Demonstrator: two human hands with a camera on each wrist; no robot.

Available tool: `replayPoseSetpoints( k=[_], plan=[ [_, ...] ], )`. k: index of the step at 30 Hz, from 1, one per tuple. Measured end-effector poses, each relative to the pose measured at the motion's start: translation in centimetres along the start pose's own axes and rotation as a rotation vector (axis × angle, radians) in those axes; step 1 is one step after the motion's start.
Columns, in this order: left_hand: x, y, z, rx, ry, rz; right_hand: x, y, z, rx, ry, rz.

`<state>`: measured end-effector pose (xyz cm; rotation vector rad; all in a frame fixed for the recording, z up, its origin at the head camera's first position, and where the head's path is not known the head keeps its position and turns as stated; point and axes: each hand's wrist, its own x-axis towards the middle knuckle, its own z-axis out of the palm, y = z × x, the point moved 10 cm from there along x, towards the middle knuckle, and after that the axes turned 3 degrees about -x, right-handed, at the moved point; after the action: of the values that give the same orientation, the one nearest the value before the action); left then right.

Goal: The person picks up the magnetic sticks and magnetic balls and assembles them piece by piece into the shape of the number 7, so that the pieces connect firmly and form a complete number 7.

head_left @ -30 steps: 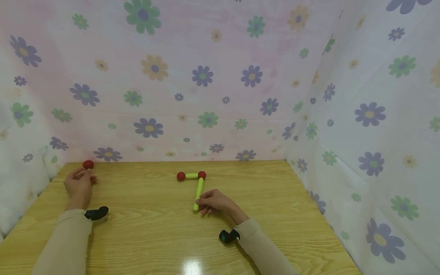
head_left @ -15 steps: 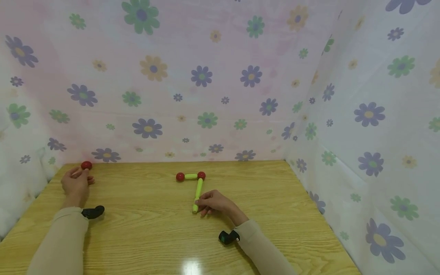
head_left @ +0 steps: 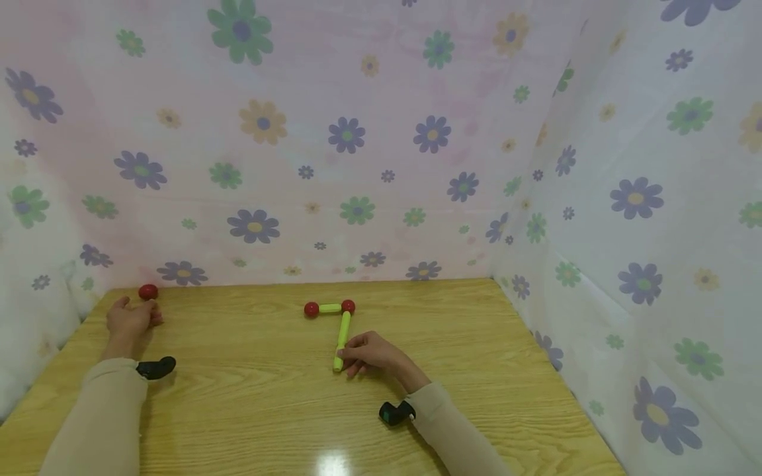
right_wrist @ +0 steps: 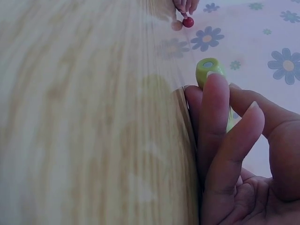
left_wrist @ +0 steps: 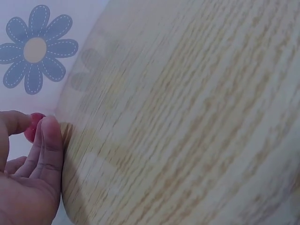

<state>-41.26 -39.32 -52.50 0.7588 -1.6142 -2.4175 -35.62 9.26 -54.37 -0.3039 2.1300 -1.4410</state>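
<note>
At the table's far left corner lies a red ball [head_left: 148, 291]. My left hand [head_left: 127, 322] reaches up to it, with the fingertips at its near side. In the left wrist view the ball [left_wrist: 32, 127] shows between thumb and fingers, partly hidden and seemingly just beyond them. My right hand [head_left: 373, 352] pinches the near end of a long yellow-green toy rod [head_left: 344, 330] between thumb and fingers. A silvery disc shows in that rod's end [right_wrist: 207, 65]. Its far end meets a second red ball [head_left: 348, 306]. From there a short yellow-green rod [head_left: 330, 308] runs left to a third ball [head_left: 311, 309].
The wooden tabletop [head_left: 256, 390] carries the pieces. A flowered cloth [head_left: 297, 165] hangs behind the table's back edge and down the right side. Black wrist devices [head_left: 156, 368] sit at both sleeve cuffs.
The left arm has shifted slightly left, its fingers staying near the far-left ball. That ball keeps its place on the table. The right hand and the joined rods stay put; the view tilts a little.
</note>
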Motion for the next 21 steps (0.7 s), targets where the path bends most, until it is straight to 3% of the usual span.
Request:
replayPoseSetpoints(
  k=[6, 10, 15, 21],
  plan=[
    [0.1, 0.2, 0.8, 0.152, -0.066, 0.039, 0.0, 0.1, -0.2, -0.008, 0.000, 0.003],
    [0.3, 0.3, 0.8, 0.204, -0.096, 0.039, -0.1, 0.2, -0.2, -0.010, 0.002, 0.007],
    [0.4, 0.4, 0.3, 0.261, -0.079, 0.041, -0.1, 0.2, -0.1, -0.002, 0.010, 0.017],
    [0.5, 1.0, 0.2, 0.353, -0.055, 0.109, -0.2, 0.1, 0.0, 0.004, 0.014, 0.017]
  ],
)
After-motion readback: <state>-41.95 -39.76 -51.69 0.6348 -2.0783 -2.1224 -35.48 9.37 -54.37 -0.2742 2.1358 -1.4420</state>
